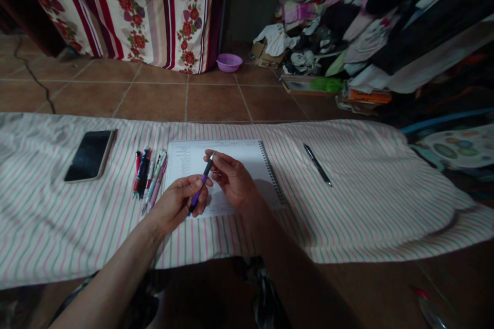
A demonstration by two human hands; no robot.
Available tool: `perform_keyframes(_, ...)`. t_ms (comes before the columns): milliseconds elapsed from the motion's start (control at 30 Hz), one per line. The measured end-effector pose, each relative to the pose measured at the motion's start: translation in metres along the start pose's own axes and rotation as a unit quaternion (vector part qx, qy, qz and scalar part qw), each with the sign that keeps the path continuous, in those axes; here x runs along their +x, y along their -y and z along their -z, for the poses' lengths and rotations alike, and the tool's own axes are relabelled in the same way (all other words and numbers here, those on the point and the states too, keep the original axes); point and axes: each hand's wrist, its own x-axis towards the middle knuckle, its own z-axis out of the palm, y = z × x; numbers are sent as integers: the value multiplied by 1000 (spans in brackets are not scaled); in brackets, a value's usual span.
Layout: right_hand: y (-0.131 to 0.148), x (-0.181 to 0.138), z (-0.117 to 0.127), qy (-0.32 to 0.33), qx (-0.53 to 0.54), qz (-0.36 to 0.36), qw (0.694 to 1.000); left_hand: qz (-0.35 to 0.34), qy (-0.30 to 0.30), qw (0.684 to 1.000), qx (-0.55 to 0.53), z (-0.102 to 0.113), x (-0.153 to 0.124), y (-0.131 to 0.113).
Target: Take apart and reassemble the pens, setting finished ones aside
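A purple and black pen with a silvery tip slants across the space over the notebook. My left hand is closed round its purple barrel. At the upper, silvery end, the fingers of my right hand pinch the pen. Beneath both hands lies an open spiral notebook, its wire binding on the right and printed lines at its left. Several pens in various colours lie side by side left of the notebook. Off to the right, a single black pen rests on the striped cloth.
A dark-screened phone lies on the cloth at the left. Beyond the cloth are floor tiles, a floral curtain and a purple basin. Clothes are heaped at the back right, near a cardboard box.
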Motion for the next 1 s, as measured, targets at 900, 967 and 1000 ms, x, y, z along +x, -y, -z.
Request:
perform_keyframes(900,-7,-2,-2,-42,-83,44,995,-41,-83,994,52,-4,5,3)
perform_keyframes(967,-7,-3,-1,-67,-106,57,990,-35,-101,994,4,-2,6,1)
perform_keyframes(1000,-7,-4,-2,-76,-124,67,987,-36,-117,992,-22,0,6,-1)
